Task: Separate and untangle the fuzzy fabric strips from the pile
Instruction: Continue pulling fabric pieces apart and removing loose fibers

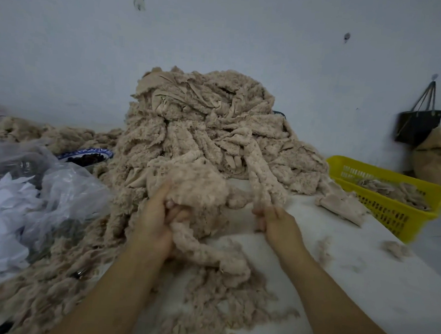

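Head view: our left hand (pixel 158 219) grips a fuzzy clump (pixel 198 188) at the pile's (pixel 206 130) front edge; our right hand (pixel 275 220) pinches a strip (pixel 261 179) trailing from the pile on the table (pixel 362 276).

No legible txt (labels, nos.) anywhere.

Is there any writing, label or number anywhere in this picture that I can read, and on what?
None can be read.
The blue-rimmed bowl has a rim pattern, too blurred to tell if it holds letters.
The dark bag on the wall, the yellow basket and the clear plastic bags show no legible text.
The fuzzy fabric pile, the left hand and the right hand bear no marks.
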The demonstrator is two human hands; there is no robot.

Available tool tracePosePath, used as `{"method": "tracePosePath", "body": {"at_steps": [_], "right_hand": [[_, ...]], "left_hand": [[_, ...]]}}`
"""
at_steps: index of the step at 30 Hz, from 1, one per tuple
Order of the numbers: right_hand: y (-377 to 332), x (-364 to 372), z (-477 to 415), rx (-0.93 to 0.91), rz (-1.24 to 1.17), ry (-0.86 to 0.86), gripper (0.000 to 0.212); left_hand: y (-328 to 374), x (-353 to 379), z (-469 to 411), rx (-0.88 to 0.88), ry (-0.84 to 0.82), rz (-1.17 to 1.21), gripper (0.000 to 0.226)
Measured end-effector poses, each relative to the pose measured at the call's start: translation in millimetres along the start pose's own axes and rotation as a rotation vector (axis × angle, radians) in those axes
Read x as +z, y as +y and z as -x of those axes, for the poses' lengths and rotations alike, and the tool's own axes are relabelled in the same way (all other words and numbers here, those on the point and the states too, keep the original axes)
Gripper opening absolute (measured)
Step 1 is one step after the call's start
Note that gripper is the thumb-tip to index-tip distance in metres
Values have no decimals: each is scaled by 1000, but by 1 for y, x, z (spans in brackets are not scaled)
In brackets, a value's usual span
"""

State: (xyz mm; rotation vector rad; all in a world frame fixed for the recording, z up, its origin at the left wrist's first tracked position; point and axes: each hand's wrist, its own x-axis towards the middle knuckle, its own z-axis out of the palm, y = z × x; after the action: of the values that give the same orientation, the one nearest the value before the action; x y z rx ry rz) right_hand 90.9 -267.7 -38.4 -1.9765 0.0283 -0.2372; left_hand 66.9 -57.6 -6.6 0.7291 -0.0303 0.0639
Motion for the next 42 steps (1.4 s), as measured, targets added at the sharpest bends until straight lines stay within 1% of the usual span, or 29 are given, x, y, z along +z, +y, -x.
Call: {"method": "tracePosePath", "body": {"at_steps": [1, 3, 5, 7, 8, 9, 11, 12, 13, 14, 15, 17, 18, 19, 20, 22, 25, 28, 29, 30, 32, 33, 34, 35, 37, 39, 40, 41, 42], "right_hand": [[-1, -3, 0, 12, -45, 7, 38], [-8, 0, 8, -30, -109, -51, 37], [-19, 8, 21, -131, -177, -167, 38], [-26, 17, 31, -270, -160, -328, 47], [-27, 21, 34, -319, -98, -420, 51], [-26, 26, 37, -355, 8, -509, 49], [-20, 33, 39, -480, 286, -608, 35], [-16, 35, 37, -522, 335, -592, 32], [-13, 34, 35, -524, 309, -541, 32], [-13, 32, 31, -462, 217, -462, 31], [-16, 26, 28, -336, 67, -354, 26], [-18, 13, 18, -24, -403, -195, 9], [-19, 8, 13, 116, -635, -160, 28], [-17, 4, 9, 225, -797, -157, 45], [-13, 1, 5, 274, -883, -165, 52], [-12, -2, 5, 334, -952, -196, 42], [-13, -2, 4, 363, -1074, -236, 36], [-18, 1, 8, 260, -1041, -316, 46], [-19, 4, 11, 193, -956, -356, 50], [-19, 9, 16, 113, -807, -385, 49], [-18, 17, 23, -43, -477, -406, 26], [-19, 20, 24, -67, -362, -375, 16], [-17, 21, 22, -52, -296, -329, 16], [-16, 19, 20, -12, -273, -282, 20], [-12, 14, 17, 21, -267, -208, 26], [-7, 10, 13, 41, -232, -203, 25], [-7, 7, 10, 77, -279, -211, 21], [-8, 1, 5, 148, -425, -215, 18], [-10, -6, 0, 218, -663, -219, 24]], "left_hand": [[2, -4, -3, 1, 18, 64, 38], [-2, -5, -4, 5, 41, 50, 30], [-9, -4, -5, -3, 42, 33, 22], [-11, -3, -5, -41, 28, 60, 18], [-10, -3, -5, -61, 25, 74, 20], [-10, -3, -5, -71, 27, 85, 24], [-10, -5, -6, -62, 22, 114, 28], [-9, -5, -6, -49, 24, 135, 28], [-8, -5, -7, -34, 33, 161, 27], [-7, -5, -7, -17, 46, 181, 25], [-7, -5, -8, -3, 67, 176, 23], [-7, -7, -9, -4, 103, 122, 11], [-8, -6, -8, -12, 109, 106, 10], [-10, -6, -8, -23, 105, 100, 16], [-12, -6, -8, -33, 89, 89, 22], [-16, -2, -6, -24, 23, -18, 25], [-23, 3, 1, 11, -88, -332, 34], [-33, 7, 6, 61, -90, -589, 33], [-37, 9, 8, 100, -83, -717, 32], [-41, 10, 10, 134, -88, -851, 29], [-46, 11, 12, 151, -145, -1113, 33], [-47, 11, 14, 142, -179, -1218, 39], [-46, 11, 16, 132, -204, -1273, 43], [-46, 11, 17, 134, -218, -1286, 43], [-44, 11, 18, 170, -193, -1229, 36], [-42, 12, 19, 191, -118, -1140, 42], [-42, 11, 18, 202, -84, -1121, 46], [-41, 10, 17, 214, -56, -1122, 48], [-42, 7, 16, 226, -39, -1138, 49]]}}
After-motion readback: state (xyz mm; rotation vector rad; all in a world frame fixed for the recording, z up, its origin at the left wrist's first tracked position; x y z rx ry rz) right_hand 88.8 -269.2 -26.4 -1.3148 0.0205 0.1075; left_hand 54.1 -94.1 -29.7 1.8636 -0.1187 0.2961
